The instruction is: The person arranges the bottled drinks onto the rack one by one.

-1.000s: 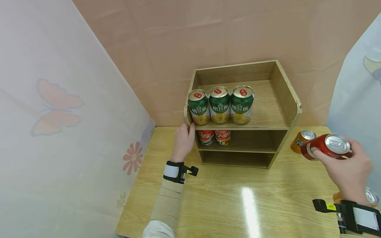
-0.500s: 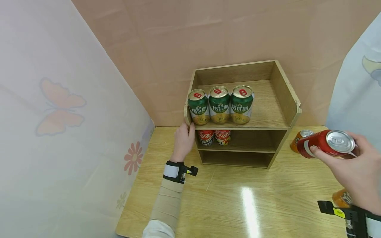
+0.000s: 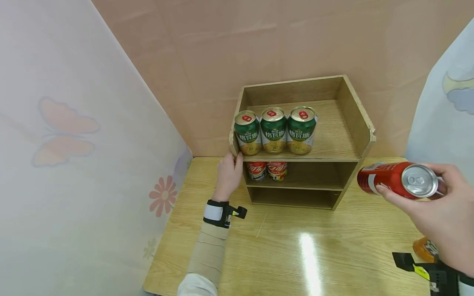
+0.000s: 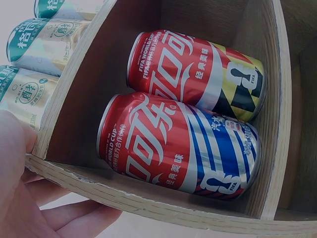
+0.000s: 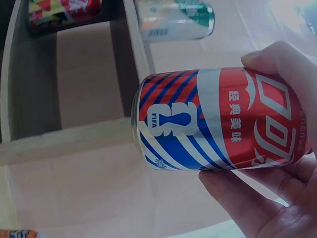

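Observation:
My left hand [image 3: 227, 176] grips the left side panel of a small wooden shelf unit [image 3: 344, 174], thumb at the front edge and fingers behind the panel. My right hand [image 3: 440, 209] holds a red cola can [image 3: 389, 176] in the air right of the unit. This can is tilted almost onto its side, its silver lid toward me; the right wrist view shows its blue-striped lower part [image 5: 173, 121]. Two red cola cans [image 4: 148, 144] stand side by side at the left of the middle compartment. Three green-and-gold cans [image 3: 274, 131] line the top shelf from the left.
Bare wood [image 3: 331, 127] shows on the top shelf right of the green cans. An orange can [image 3: 425, 248] stands on the table [image 3: 281, 246], partly hidden behind my right wrist. A brown backdrop [image 3: 222, 61] rises behind the unit, and a printed white sheet [image 3: 92, 185] borders the left.
The red can in my right hand has swung more level and shifted slightly left, now covering the farther orange can. My left hand stays on the shelf unit.

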`<state>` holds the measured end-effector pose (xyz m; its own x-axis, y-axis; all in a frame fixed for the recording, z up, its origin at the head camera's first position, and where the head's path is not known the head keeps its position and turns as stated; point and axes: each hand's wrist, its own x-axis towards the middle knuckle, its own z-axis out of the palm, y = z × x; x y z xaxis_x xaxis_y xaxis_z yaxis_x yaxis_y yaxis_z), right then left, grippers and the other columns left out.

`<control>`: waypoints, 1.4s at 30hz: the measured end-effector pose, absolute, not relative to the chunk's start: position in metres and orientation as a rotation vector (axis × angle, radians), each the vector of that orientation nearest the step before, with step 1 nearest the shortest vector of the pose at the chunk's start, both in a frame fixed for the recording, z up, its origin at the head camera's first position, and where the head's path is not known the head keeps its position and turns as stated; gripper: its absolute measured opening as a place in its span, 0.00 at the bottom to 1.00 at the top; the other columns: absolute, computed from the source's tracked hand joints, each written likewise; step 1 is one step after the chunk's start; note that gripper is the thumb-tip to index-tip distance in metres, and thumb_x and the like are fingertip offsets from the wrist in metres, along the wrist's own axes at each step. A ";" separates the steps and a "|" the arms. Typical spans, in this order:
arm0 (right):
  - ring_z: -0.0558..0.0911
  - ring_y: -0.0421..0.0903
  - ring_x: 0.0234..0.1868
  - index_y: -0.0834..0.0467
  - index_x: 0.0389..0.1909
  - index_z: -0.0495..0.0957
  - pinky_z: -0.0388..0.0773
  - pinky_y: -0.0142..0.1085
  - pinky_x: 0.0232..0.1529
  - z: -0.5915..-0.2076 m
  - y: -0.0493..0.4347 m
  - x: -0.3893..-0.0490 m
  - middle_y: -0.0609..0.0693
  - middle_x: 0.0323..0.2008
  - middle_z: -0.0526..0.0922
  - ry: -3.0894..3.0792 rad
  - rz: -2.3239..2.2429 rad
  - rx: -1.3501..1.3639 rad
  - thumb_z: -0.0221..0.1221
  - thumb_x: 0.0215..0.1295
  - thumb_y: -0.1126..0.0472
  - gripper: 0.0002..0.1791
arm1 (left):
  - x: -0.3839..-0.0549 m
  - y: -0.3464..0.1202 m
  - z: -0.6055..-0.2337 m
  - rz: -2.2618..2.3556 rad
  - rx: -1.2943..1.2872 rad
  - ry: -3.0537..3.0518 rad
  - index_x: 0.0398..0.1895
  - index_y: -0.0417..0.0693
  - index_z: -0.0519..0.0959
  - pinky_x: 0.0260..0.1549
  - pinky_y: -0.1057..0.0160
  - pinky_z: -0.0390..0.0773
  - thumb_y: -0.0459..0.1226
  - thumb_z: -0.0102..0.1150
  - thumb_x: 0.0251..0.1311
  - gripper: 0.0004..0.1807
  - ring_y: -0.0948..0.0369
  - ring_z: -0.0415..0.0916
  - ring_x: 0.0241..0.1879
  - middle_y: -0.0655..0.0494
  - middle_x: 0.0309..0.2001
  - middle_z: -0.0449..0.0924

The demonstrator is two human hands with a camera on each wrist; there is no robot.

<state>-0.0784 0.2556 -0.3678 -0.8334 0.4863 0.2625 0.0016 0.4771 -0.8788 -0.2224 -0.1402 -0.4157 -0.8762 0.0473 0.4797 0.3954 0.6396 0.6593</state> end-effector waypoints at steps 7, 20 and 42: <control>0.77 0.26 0.30 0.57 0.48 0.79 0.71 0.15 0.34 -0.360 0.236 -0.078 0.30 0.43 0.80 -2.170 1.231 -0.185 0.81 0.29 0.76 0.38 | -0.222 -0.141 -0.416 -1.127 -0.330 -2.448 0.42 0.41 0.72 0.16 0.58 0.63 0.41 0.45 0.78 0.12 0.59 0.63 0.15 0.55 0.19 0.63; 0.78 0.25 0.38 0.68 0.51 0.77 0.70 0.15 0.40 -0.381 0.207 -0.090 0.33 0.44 0.78 -2.185 1.185 0.011 0.84 0.24 0.74 0.43 | -0.222 -0.140 -0.416 -1.132 -0.332 -2.450 0.43 0.40 0.73 0.16 0.59 0.63 0.42 0.44 0.78 0.13 0.58 0.63 0.16 0.55 0.20 0.63; 0.74 0.34 0.39 0.66 0.48 0.76 0.67 0.18 0.37 -0.430 0.171 -0.120 0.55 0.40 0.81 -2.221 1.145 0.081 0.85 0.30 0.63 0.40 | -0.221 -0.140 -0.415 -1.127 -0.324 -2.448 0.42 0.40 0.73 0.17 0.58 0.63 0.41 0.45 0.77 0.13 0.58 0.63 0.17 0.55 0.20 0.63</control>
